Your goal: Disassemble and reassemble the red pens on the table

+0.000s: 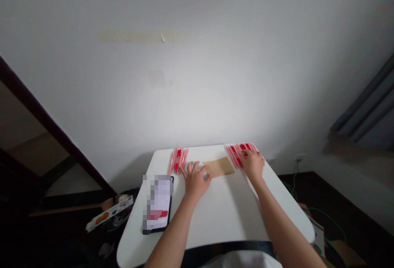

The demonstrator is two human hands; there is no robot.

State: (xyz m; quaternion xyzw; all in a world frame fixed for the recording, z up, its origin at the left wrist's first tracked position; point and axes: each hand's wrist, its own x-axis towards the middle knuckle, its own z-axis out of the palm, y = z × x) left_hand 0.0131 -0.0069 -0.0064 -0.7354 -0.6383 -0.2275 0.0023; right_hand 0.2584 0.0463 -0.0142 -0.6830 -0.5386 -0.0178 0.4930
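Two groups of red pens lie on a small white table (221, 210). The left group of pens (177, 159) sits by the far left edge, the right group of pens (238, 151) by the far right corner. Between them lies a brown paper envelope (219, 166). My left hand (195, 179) rests on the table beside the left pens, fingers curled, thumb touching the envelope's left end. My right hand (253, 163) lies over the right group, fingers bent down onto the pens.
A phone (158, 208) lies on the table's left side. On the dark floor to the left is a printed cardboard box (109, 214). Cables (310, 210) run along the floor at right. A white wall stands right behind the table.
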